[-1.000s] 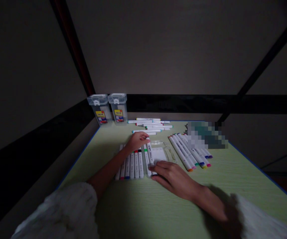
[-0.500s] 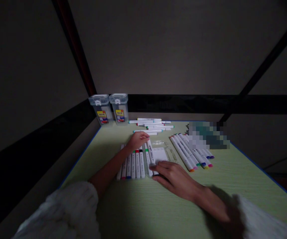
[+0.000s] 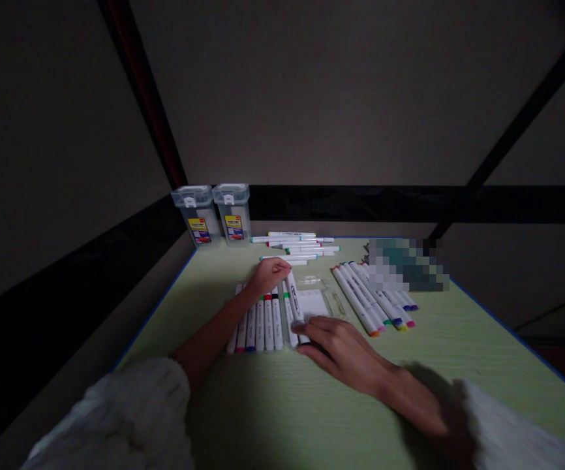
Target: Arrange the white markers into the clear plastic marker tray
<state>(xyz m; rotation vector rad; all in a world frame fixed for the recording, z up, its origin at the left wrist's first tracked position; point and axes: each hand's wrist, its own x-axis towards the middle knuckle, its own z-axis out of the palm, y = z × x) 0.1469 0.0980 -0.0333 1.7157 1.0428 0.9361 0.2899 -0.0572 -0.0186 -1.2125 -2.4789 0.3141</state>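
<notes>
My left hand (image 3: 269, 275) is closed, its fingertips pinching the far end of a white marker (image 3: 294, 297). At the near end of that same marker, the fingers of my right hand (image 3: 341, 349) are closed on it. The marker lies tilted over a clear plastic case (image 3: 329, 300). Beside it in the case is a white marker with a green band (image 3: 288, 312). To the left, under my left wrist, several white markers (image 3: 261, 326) lie side by side in a row. A white insert (image 3: 313, 303) shows in the case beyond my right fingers.
Two clear lidded boxes (image 3: 233, 209) stand at the table's back left corner. Several loose markers (image 3: 306, 241) lie along the back edge. A pile of colour-tipped markers (image 3: 363, 303) is to the right, partly covered by a pixelated patch. The table (image 3: 243, 405) has a blue edge.
The whole view has shifted slightly, with things appearing a little further left. Both hands keep nearly the same hold on the marker.
</notes>
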